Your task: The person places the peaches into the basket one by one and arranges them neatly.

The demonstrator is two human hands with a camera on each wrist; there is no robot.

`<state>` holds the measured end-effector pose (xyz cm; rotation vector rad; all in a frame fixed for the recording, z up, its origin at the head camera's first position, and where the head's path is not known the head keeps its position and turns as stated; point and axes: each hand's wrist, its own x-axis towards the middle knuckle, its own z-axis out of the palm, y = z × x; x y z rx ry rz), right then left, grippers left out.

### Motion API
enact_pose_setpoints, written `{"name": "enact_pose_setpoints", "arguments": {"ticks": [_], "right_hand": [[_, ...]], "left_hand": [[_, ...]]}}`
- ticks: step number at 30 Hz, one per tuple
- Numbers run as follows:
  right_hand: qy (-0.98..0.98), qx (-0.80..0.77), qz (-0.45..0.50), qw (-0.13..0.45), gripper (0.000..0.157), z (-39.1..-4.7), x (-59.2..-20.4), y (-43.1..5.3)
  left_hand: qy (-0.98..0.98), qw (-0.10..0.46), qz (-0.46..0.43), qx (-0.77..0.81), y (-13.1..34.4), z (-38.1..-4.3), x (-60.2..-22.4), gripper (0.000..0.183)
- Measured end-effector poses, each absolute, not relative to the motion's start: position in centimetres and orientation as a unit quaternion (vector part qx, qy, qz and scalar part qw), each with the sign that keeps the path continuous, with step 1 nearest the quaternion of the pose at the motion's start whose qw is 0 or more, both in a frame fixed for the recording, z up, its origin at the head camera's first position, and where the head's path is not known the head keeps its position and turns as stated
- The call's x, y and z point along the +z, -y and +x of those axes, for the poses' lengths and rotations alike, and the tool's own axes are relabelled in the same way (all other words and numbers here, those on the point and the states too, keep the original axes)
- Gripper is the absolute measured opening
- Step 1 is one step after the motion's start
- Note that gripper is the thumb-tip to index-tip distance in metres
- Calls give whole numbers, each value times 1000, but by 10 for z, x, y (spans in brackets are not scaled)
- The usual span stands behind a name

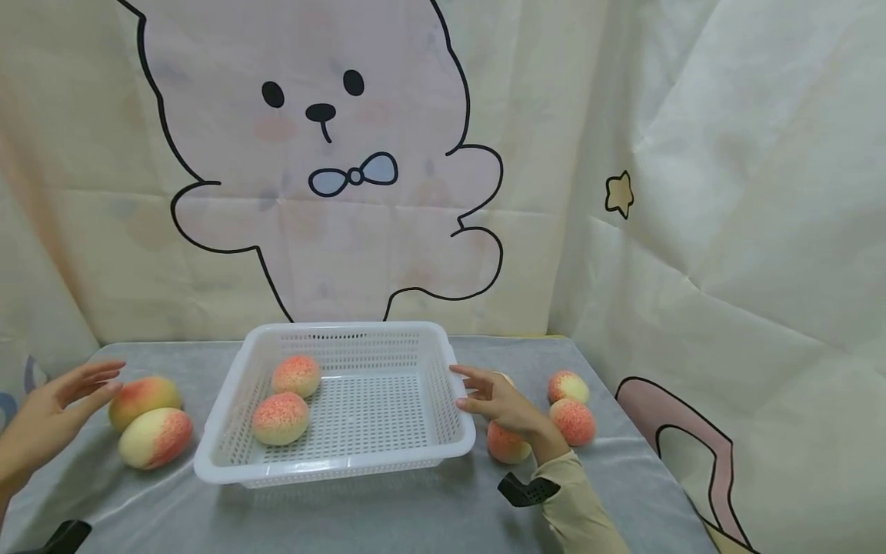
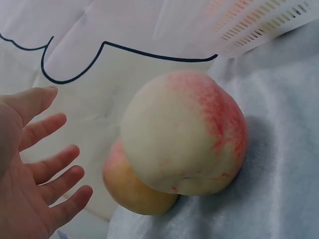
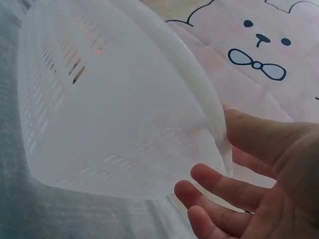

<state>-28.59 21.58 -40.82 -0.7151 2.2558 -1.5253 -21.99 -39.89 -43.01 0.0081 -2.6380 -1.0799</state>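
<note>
A white plastic basket point(image 1: 332, 465) with slotted walls stands on the table, two peaches point(image 1: 280, 419) lying in its left part. At its right side my right hand point(image 1: 501, 400) grips the rim point(image 3: 219, 119), thumb and fingers on either side of it. My left hand point(image 1: 58, 408) is held with spread fingers just left of two more peaches point(image 1: 155, 438), apart from them in the left wrist view. The nearer peach point(image 2: 184, 134) is pale with a red flush; the yellower one point(image 2: 137, 189) is partly hidden behind it.
Several peaches point(image 1: 573, 422) lie right of the basket, some partly covered by my right hand and wrist. Grey cloth point(image 1: 346, 515) covers the table. Behind it hangs a curtain point(image 1: 526, 254) with a cartoon bear, and another sheet point(image 1: 761, 269) hangs on the right.
</note>
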Motion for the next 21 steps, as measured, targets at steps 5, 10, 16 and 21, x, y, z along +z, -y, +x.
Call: {"name": "enact_pose_setpoints", "arguments": {"ticks": [5,10,16,21], "right_hand": [[-790,-534,-252,163,66,-287,-408,-215],[-795,-532,-243,160,65,-287,-407,-213],[-800,-526,-240,158,66,-287,-407,-213],[-798,-526,-249,153,66,-287,-408,-216]], "left_hand": [[911,131,22,-391,406,-217,-445,58],[901,122,14,-416,410,-214,-457,61],[901,115,-6,-418,412,-216,-462,62],[904,78,-30,-420,412,-220,-464,66]]}}
